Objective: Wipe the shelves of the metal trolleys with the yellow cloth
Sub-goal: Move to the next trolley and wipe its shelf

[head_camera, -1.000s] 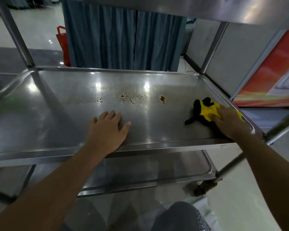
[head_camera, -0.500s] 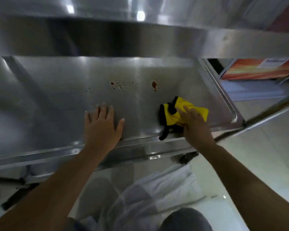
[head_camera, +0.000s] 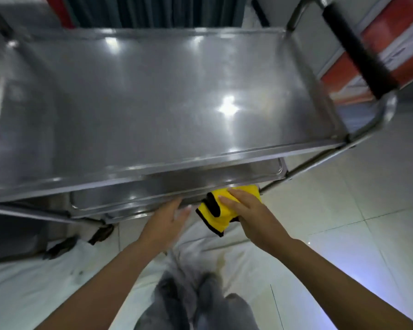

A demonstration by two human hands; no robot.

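The metal trolley's top shelf fills the upper view, shiny and bare. Below its front edge the rim of a lower shelf shows. My right hand holds the yellow cloth, black-trimmed, at that lower shelf's front right corner; part of the cloth hangs off the edge. My left hand is blurred, fingers spread, just left of the cloth at the lower shelf's front rim; whether it touches the rim I cannot tell.
A black-gripped push handle arches over the trolley's right end. Dark curtains hang behind. White sheeting covers the floor near my legs, pale tiles lie to the right. A caster sits lower left.
The view rose from the middle shelf to above the top shelf. My right hand drew the cloth back to the lower shelf's front edge. My left hand lifted off the shelf surface and pulled back.
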